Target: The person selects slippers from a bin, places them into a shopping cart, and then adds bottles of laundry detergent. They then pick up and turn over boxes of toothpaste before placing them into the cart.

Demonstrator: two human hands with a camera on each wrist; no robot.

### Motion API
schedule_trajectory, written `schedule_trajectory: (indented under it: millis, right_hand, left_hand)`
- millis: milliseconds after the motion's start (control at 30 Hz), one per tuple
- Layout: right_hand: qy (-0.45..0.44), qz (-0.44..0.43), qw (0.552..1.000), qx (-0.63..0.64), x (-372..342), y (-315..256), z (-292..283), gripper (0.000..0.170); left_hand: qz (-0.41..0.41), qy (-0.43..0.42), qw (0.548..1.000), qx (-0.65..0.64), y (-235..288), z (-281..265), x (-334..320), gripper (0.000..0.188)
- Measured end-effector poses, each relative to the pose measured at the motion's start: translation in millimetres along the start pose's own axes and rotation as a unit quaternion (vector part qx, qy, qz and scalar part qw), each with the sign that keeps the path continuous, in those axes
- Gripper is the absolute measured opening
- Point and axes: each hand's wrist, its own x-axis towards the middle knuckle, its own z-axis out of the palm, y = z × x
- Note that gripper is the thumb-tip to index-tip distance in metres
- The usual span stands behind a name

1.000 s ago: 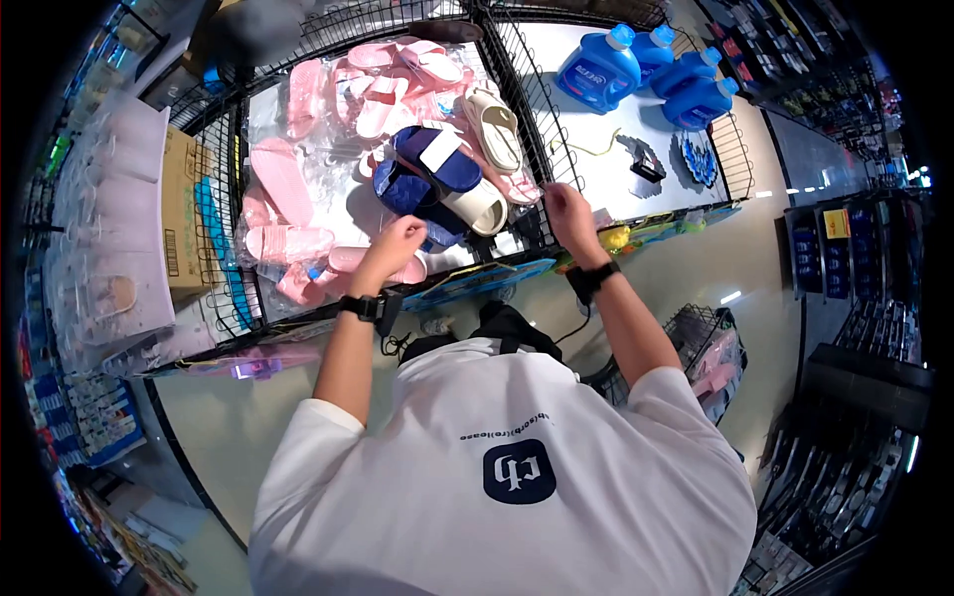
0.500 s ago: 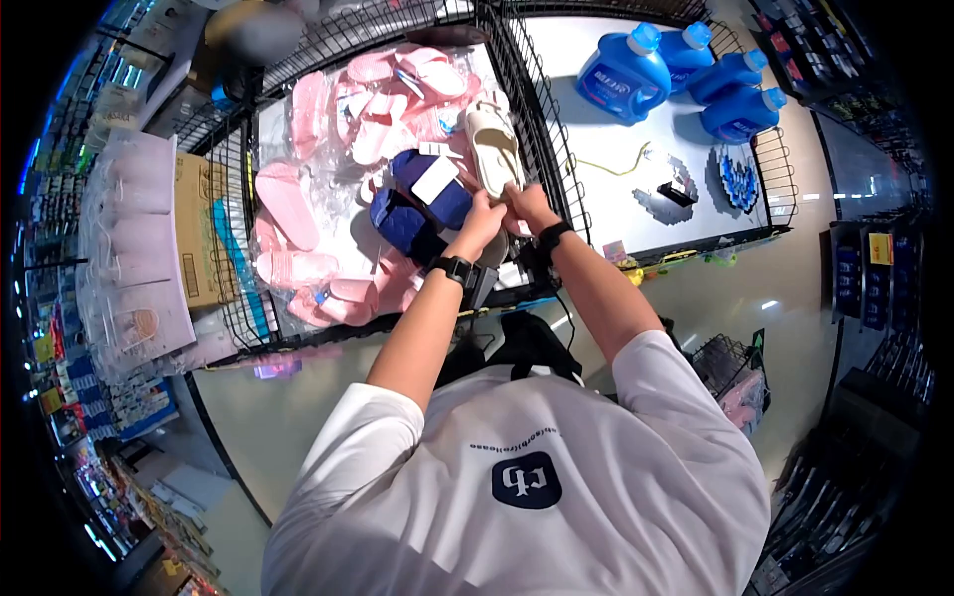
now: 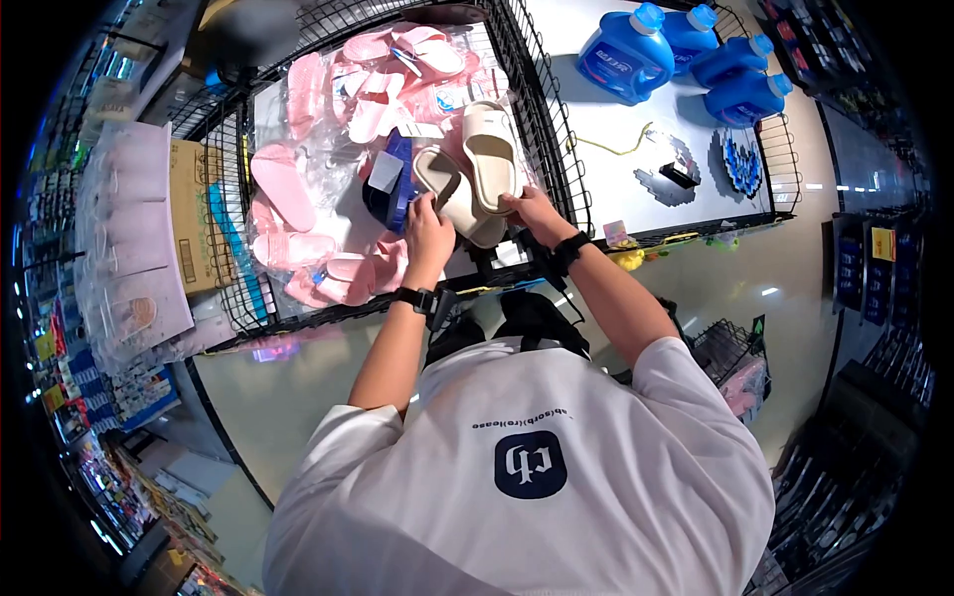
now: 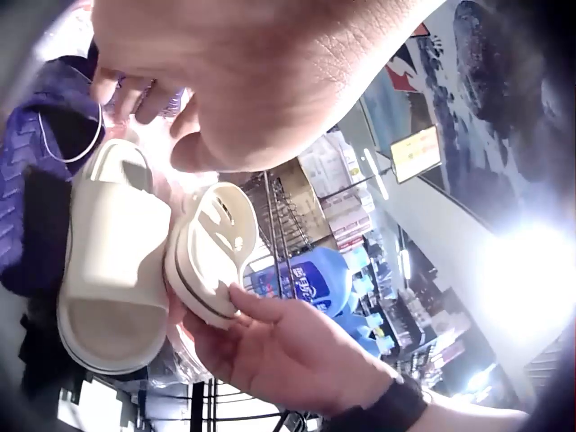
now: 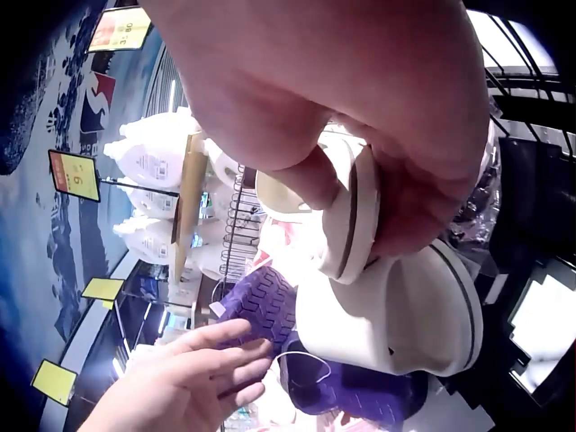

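Observation:
My right hand (image 3: pixel 537 214) pinches the end of a cream slide slipper (image 3: pixel 492 164), thumb on the footbed and fingers beneath, as the left wrist view shows. A second cream slipper (image 3: pixel 465 211) lies beside it, lower and to the left. My left hand (image 3: pixel 429 240) is at a dark blue slipper (image 3: pixel 401 164), which is tipped on its side with a white tag on it. In the right wrist view the left hand's straight fingers (image 5: pixel 236 355) lie against the slipper's patterned sole (image 5: pixel 261 301), not curled round it.
Pink slippers (image 3: pixel 282 186), some in clear plastic, cover the left and back of the wire bin. A black wire divider (image 3: pixel 556 129) stands right of the cream slippers. Beyond it are several blue detergent bottles (image 3: pixel 626 62). A cardboard box (image 3: pixel 194 223) stands at the left.
Both hands came together at the cream slipper, then parted. The right hand now holds that slipper; the left moved left, and the blue slipper has tipped onto its side, uncovering the second cream slipper.

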Motion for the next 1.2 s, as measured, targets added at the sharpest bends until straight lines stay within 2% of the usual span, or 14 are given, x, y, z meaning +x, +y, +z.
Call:
schedule_trajectory:
  millis: [33,67,267,400,467,600,667,700,733,867,933,1067,1100,1200]
  right_hand:
    - [0.019,0.003,1.0,0.011,-5.3,0.9,2.5,0.031]
    - [0.037,0.006,0.999,0.022,-10.7,2.2,4.7,0.031]
    - [0.026,-0.026,0.999,-0.008,-29.3,-3.5,1.7,0.034]
    - [0.02,-0.044,0.997,-0.059,-46.3,-14.2,0.9,0.031]
    - [0.021,-0.055,0.997,-0.049,-57.0,-22.1,0.4,0.031]
    - [-0.006,-0.111,0.989,0.093,-82.4,-45.8,5.3,0.026]
    - [-0.024,-0.182,0.975,0.124,-87.2,-58.1,-0.8,0.024]
    - [-0.03,-0.205,0.968,0.142,-93.0,-68.0,-0.3,0.024]
    - [-0.03,-0.229,0.959,0.161,-96.9,-76.5,0.0,0.024]
    - [0.025,-0.317,0.947,0.048,-105.5,-97.0,-2.8,0.026]
    - [0.025,-0.32,0.947,-0.012,-111.3,-99.2,1.3,0.031]
    - [-0.085,-0.285,0.954,0.031,-116.0,-86.1,18.3,0.038]
    - [-0.112,-0.253,0.958,0.073,-122.3,-85.4,26.0,0.04]
    - [-0.17,-0.205,0.951,0.154,-136.4,-85.2,50.3,0.047]
  left_hand:
    - [-0.088,-0.056,0.995,-0.014,-0.5,-5.1,2.4,0.045]
    - [-0.069,-0.055,0.995,-0.056,-23.7,6.9,3.8,0.046]
    - [-0.038,-0.194,0.979,-0.046,-19.3,12.8,9.8,0.062]
    - [-0.017,-0.197,0.978,-0.066,-16.9,16.2,20.1,0.049]
    - [-0.019,-0.113,0.985,-0.128,-14.0,12.9,19.3,0.046]
    - [-0.024,-0.065,0.956,-0.286,-4.3,-15.5,31.0,0.03]
    - [-0.091,-0.115,0.901,-0.409,-3.5,-30.1,41.8,0.03]
    - [-0.042,-0.07,0.89,-0.448,-7.3,-27.0,48.2,0.028]
    - [-0.066,-0.116,0.875,-0.465,-1.2,-45.0,51.0,0.028]
    - [-0.124,-0.134,0.633,-0.753,17.2,-86.0,55.1,0.036]
    - [-0.086,-0.181,0.55,-0.811,20.3,-97.4,57.5,0.036]
    - [-0.144,-0.159,0.518,-0.828,28.4,-109.0,43.7,0.031]
    - [-0.105,-0.17,0.536,-0.82,19.1,-105.3,45.3,0.028]
    - [-0.149,-0.166,0.451,-0.864,5.4,-98.9,50.1,0.027]
